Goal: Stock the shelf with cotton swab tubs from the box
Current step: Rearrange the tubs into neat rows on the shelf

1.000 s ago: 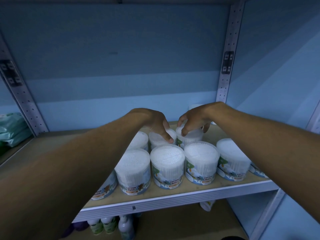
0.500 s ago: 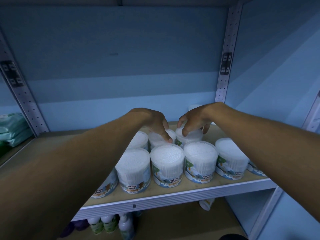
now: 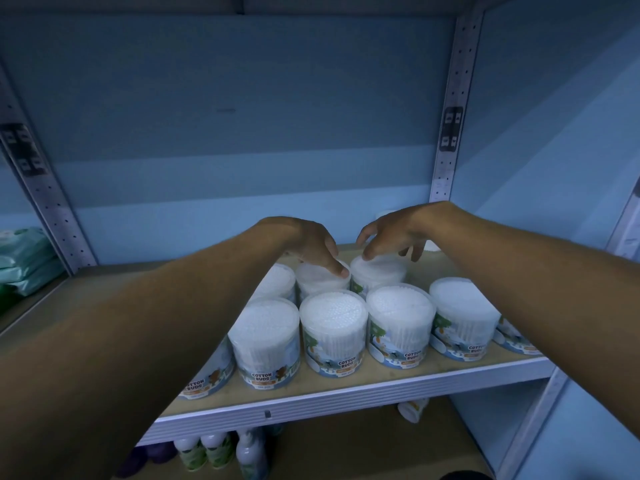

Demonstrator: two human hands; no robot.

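Several white cotton swab tubs stand in two rows on the wooden shelf [image 3: 346, 388], with the front row [image 3: 334, 327] labelled "Cotton Buds". Both my arms reach over them to the back row. My left hand [image 3: 311, 244] lies palm down over a back-row tub [image 3: 320, 284], its thumb pressed on the lid. My right hand [image 3: 394, 233] hovers over the neighbouring back tub [image 3: 381, 273] with fingers spread, only the fingertips touching its lid. No box is in view.
Perforated metal uprights [image 3: 450, 133] [image 3: 45, 195] frame the bay. The blue back wall is close behind the tubs. Green packs [image 3: 24, 258] lie on the shelf to the left. Bottles [image 3: 214, 452] and a tipped tub [image 3: 412, 408] sit on the lower shelf.
My right hand's fingers have spread and lifted off the back tub they were gripping. My left hand has stayed on its tub.
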